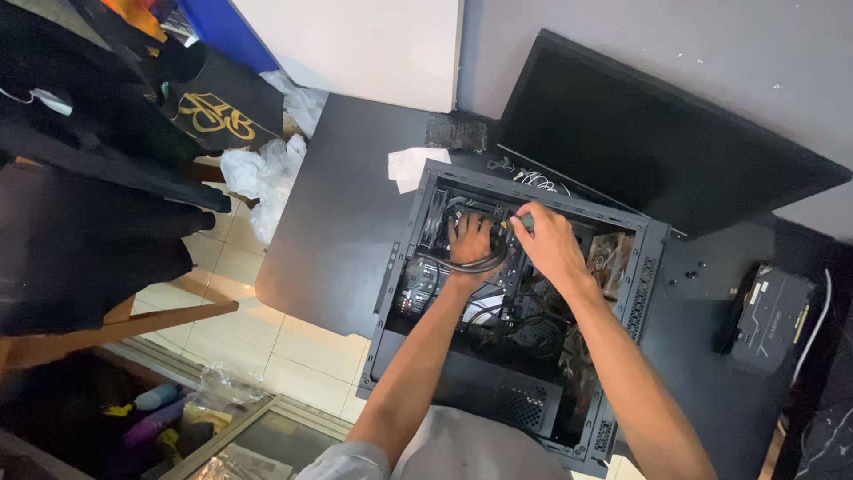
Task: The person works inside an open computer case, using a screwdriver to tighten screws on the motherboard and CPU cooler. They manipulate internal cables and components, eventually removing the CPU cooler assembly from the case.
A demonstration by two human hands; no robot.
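An open black computer case (pixel 404 293) lies on its side on a dark table (pixel 346 204), its inside full of boards and black cables. My left hand (pixel 469 242) presses down on a round black part near the case's far end, with a looped black tube (pixel 484 264) under the wrist. Beside it, my right hand (pixel 549 242) grips a small dark tool or part (pixel 526 219) between thumb and fingers. What exactly it holds is too small to tell.
A black side panel (pixel 657 133) leans against the grey wall behind the case. A graphics card (pixel 771 318) lies at the right. A white paper scrap (pixel 416 165) sits near the case's far corner. Dark clothes (pixel 89 196) hang at left over a tiled floor.
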